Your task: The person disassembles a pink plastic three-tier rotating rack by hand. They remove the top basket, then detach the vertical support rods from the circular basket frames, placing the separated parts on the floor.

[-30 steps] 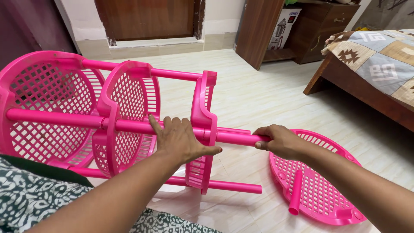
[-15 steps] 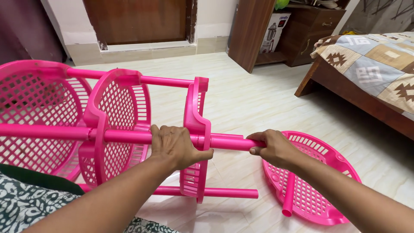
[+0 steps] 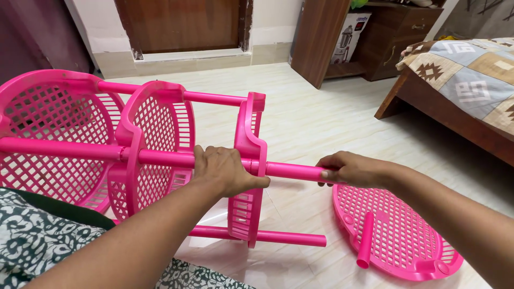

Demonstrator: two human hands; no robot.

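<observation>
Lay on its side on the shiny pale tiled floor (image 3: 321, 118): a bright pink plastic rack (image 3: 134, 155) with three round shelves full of little square holes, joined by smooth round pink poles. Wrapped tight around the near smooth pink plastic pole (image 3: 292, 171), right beside the last round shelf: the left hand (image 3: 227, 170), fingers curled over the top, thumb pressed against the shelf rim. Closed around the far end of that same pole: the right hand (image 3: 350, 168), fingers bent over the tip. Stuck out lower down, bare and untouched: a second pink pole (image 3: 289, 237), round like a pipe. Flat on the floor just under the right hand: a loose round pink plastic shelf (image 3: 396, 230) with a grid of holes and a raised rim, and on it a short pink tube (image 3: 366, 240). Off to the right: a brown wooden bed (image 3: 444, 115) under a soft patchwork blanket (image 3: 471, 64) with zigzag shapes. At the back: a dark wooden door (image 3: 184, 24). At the bottom left corner: green and white spotted cloth (image 3: 37, 241).
</observation>
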